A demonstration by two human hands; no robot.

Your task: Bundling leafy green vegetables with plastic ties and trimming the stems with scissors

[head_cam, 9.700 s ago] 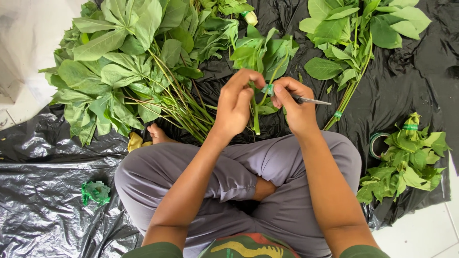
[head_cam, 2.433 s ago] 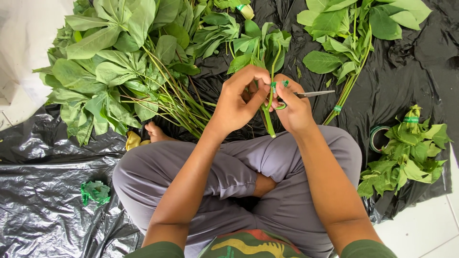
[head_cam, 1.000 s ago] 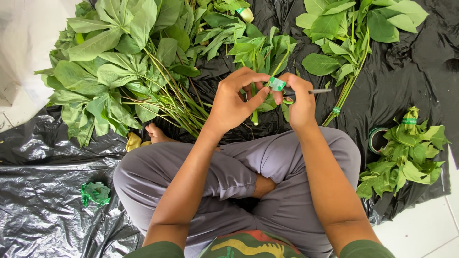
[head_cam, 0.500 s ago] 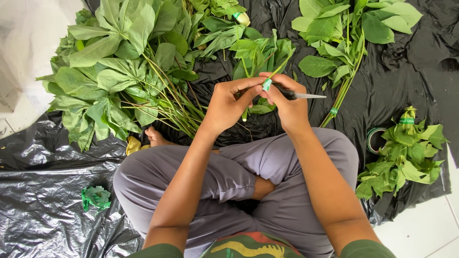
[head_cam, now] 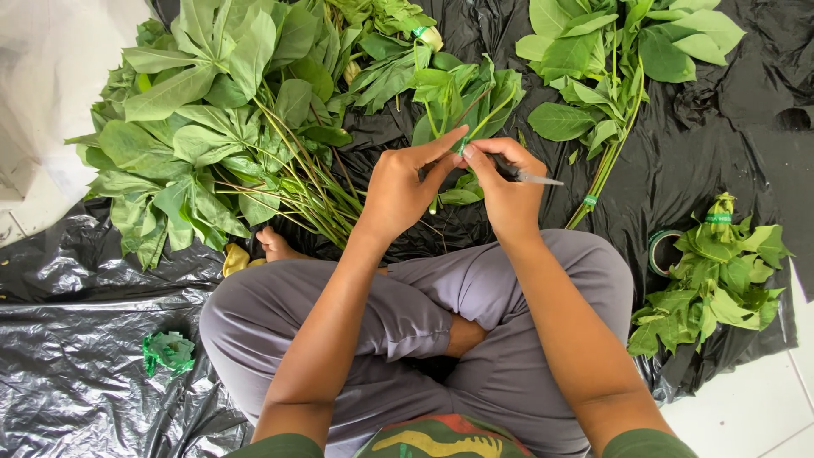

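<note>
**Two hands binding a small bunch of leafy stems over a black plastic sheet**

Seen from above, a person sits cross-legged on a black plastic sheet (head_cam: pixel 76 356) spread over a pale tiled floor (head_cam: pixel 755 416), wearing grey trousers. Both bare arms reach forward and meet above the knees.

The left hand (head_cam: pixel 403 191) and the right hand (head_cam: pixel 504 191) come together around a small bunch of leaves (head_cam: pixel 462 97), which is held just beyond the knees with its leaves pointing away from the person. The grip of the left hand is pressed together, thumb and forefinger pinching the stems where a strip of green tape (head_cam: pixel 462 146) wraps them. The grip of the right hand is also closed, its fingertips on the same tape, touching the left fingertips. The right hand also holds a small knife (head_cam: pixel 530 176), its thin blade pointing out to the right.

To the left lies a large pile of loose green leaves (head_cam: pixel 212 127) on long thin stems, the stems fanning toward the person's bare foot (head_cam: pixel 275 246). At the upper right lies another bunch of broad leaves (head_cam: pixel 619 59), its stems bound with a green band. At the right, near the knee, rests a finished bundle (head_cam: pixel 712 280) tied with green tape near its top, and just beside it a roll of green tape (head_cam: pixel 661 252). A crumpled green scrap (head_cam: pixel 168 350) lies on the sheet at the lower left.
</note>
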